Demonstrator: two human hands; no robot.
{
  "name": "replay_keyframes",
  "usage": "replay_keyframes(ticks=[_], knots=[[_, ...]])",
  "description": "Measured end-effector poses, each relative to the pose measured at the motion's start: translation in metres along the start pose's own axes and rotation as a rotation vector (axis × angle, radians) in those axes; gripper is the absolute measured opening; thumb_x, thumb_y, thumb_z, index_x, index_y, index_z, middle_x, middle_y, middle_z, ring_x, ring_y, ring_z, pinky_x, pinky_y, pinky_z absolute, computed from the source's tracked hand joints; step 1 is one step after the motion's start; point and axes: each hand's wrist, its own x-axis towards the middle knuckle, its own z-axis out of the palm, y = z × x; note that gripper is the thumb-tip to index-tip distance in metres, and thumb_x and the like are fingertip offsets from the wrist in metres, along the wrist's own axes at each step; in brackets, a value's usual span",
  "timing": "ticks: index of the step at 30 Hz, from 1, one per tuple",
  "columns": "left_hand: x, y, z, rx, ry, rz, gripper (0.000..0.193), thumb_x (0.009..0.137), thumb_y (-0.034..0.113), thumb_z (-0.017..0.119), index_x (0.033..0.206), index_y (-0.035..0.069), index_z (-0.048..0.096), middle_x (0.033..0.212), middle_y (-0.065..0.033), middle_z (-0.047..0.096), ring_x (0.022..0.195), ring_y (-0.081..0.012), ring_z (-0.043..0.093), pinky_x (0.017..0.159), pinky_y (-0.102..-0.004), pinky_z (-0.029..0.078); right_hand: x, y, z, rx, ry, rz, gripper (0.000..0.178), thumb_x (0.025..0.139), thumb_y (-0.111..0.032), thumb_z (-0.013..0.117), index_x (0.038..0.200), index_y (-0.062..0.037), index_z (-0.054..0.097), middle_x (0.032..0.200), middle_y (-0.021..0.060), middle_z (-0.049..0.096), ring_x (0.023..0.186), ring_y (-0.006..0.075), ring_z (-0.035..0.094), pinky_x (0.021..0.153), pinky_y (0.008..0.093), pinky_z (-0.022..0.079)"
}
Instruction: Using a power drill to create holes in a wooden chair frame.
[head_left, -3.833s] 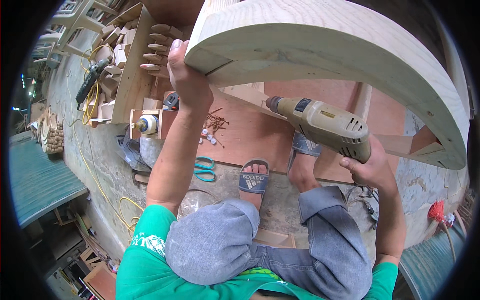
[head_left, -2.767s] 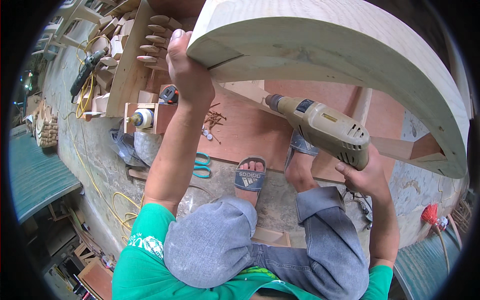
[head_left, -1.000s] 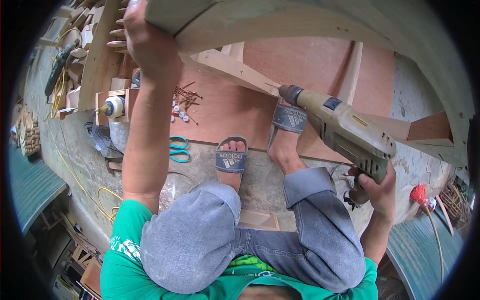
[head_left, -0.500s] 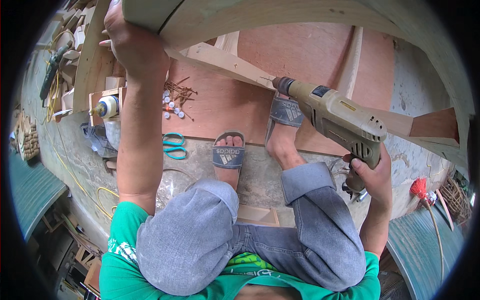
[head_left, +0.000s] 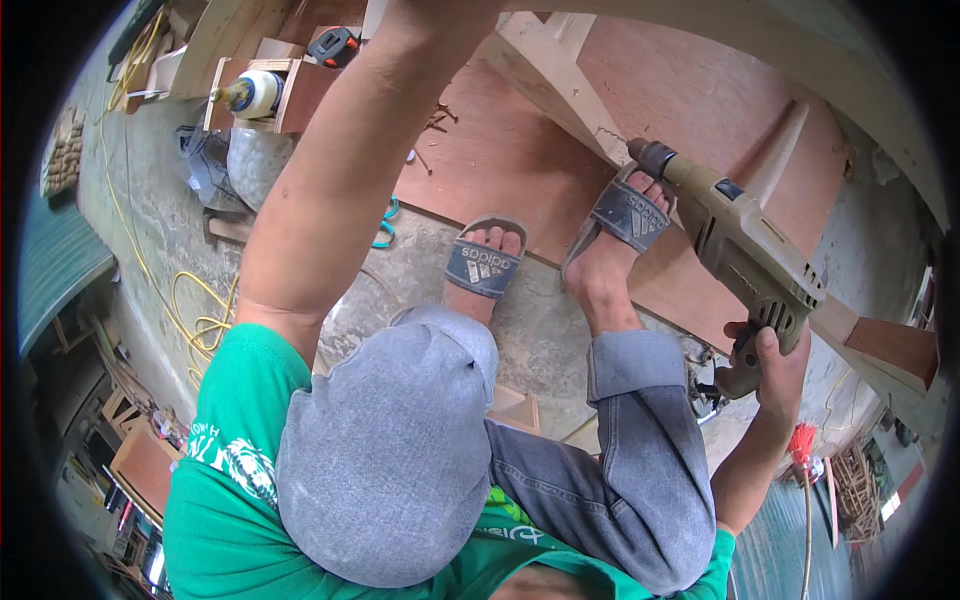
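Observation:
My right hand [head_left: 765, 358] grips the handle of an olive-green power drill [head_left: 745, 250]. The drill points up and left, and its chuck [head_left: 650, 158] sits against the edge of a pale wooden bar [head_left: 555, 85] that slants across the reddish plywood sheet [head_left: 500, 165]. My left forearm [head_left: 345, 170] reaches up past the top edge, so my left hand is out of the picture. A big curved pale wooden piece [head_left: 800, 45] arches along the upper right. My sandalled feet [head_left: 485, 262] rest by the plywood's near edge.
A glue bottle [head_left: 250, 92] lies in a small wooden box at the upper left. Teal scissors [head_left: 385, 220] and loose screws [head_left: 435, 115] lie near my left arm. A yellow cable [head_left: 200, 310] coils on the concrete floor. A red-tipped tool [head_left: 800, 440] lies at the right.
The view has tilted down and closer. The drill has swung in until its chuck meets the slanted wooden bar. My left hand, gripping the curved piece before, has passed out of the top.

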Motion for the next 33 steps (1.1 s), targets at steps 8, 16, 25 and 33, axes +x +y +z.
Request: replay_keyframes(ticks=[8,16,25,33], knots=[[-0.004,0.009,0.004,-0.001,-0.3,0.297,0.049,0.105,0.046,0.039,0.119,0.005,0.06,0.116,-0.0063,0.059,0.109,-0.0152,0.054,0.098,-0.0294,0.04,0.007,-0.009,0.004,-0.066,-0.014,-0.078,0.07,0.081,-0.049,0.083,0.118,0.0009,0.052,0.083,0.0074,0.066,0.068,0.0153,0.065,0.06,0.0288,0.053],[0.009,-0.012,-0.022,-0.55,-0.258,-0.175,0.047,0.107,0.041,0.035,0.124,0.004,0.059,0.119,-0.008,0.063,0.115,-0.0179,0.056,0.1,-0.0327,0.043,0.012,-0.011,0.011,-0.058,-0.034,-0.087,0.06,0.081,-0.032,0.086,0.119,-0.0003,0.053,0.083,0.0041,0.063,0.065,0.0109,0.061,0.055,0.0261,0.052],[0.001,-0.015,-0.016,-0.088,-0.278,0.119,0.043,0.107,0.042,0.036,0.116,0.008,0.06,0.114,-0.0048,0.063,0.109,-0.0164,0.056,0.097,-0.033,0.044,0.022,-0.012,0.015,-0.1,-0.063,-0.09,0.061,0.082,-0.03,0.085,0.125,0.0003,0.053,0.087,0.0041,0.063,0.069,0.0109,0.063,0.054,0.0262,0.053],[0.008,-0.019,-0.008,-0.347,-0.23,-0.02,0.042,0.107,0.048,0.036,0.105,0.013,0.059,0.103,0.0001,0.06,0.102,-0.014,0.055,0.094,-0.0322,0.043,0.023,-0.017,0.019,-0.081,-0.074,-0.072,0.064,0.083,-0.026,0.083,0.132,0.001,0.051,0.097,0.0065,0.064,0.072,0.0117,0.062,0.055,0.0262,0.054]])
